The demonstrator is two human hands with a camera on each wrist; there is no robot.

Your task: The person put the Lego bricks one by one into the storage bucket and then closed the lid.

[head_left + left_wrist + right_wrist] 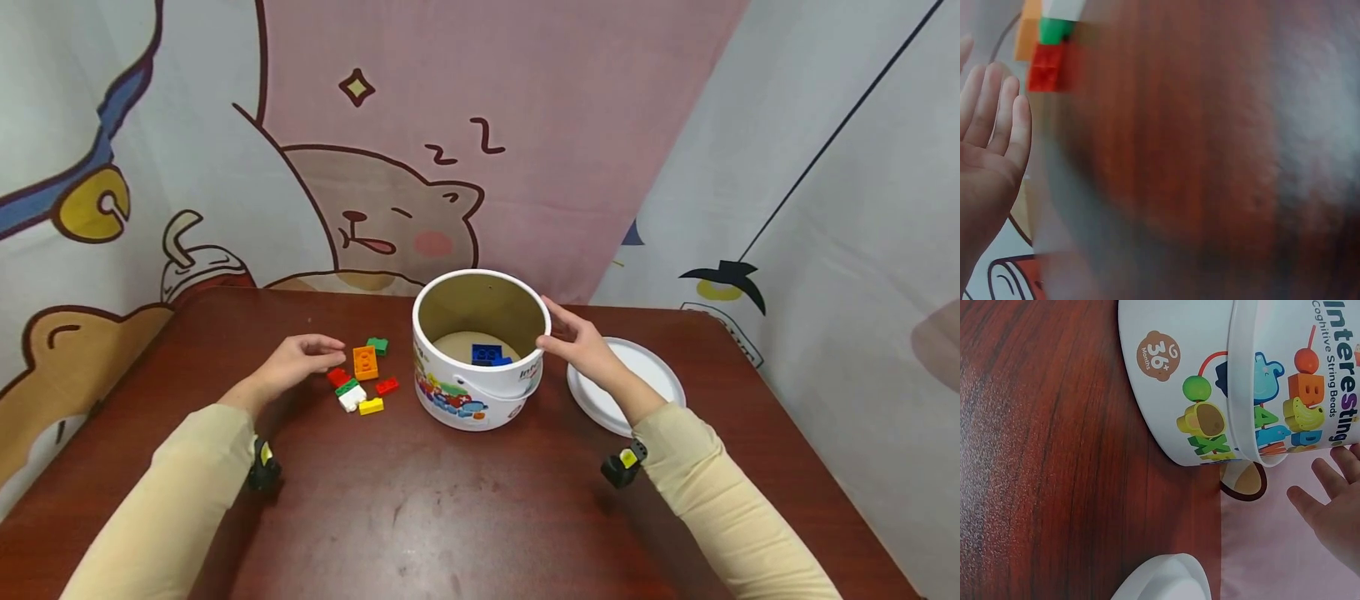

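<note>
Your empty left hand (300,360), fingers extended, is beside an orange oblong plastic brick (365,363), lengthwise away from you; rightward, your relaxed right hand (588,346) touches an upright white cylindrical plastic bucket (474,417), mouth upward.

Pale yellow-beige sleeves (176,487), softly creased, end short of the bare hands (294,364); each wrist carries a small black camera (619,472) with a yellow patch (628,458).

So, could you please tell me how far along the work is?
Seemingly done: blue bricks lie inside the white bucket, its lid off. In hand: the right hand touches the bucket; the left hand is beside loose bricks. Remaining, apparently: those bricks on the table.
</note>
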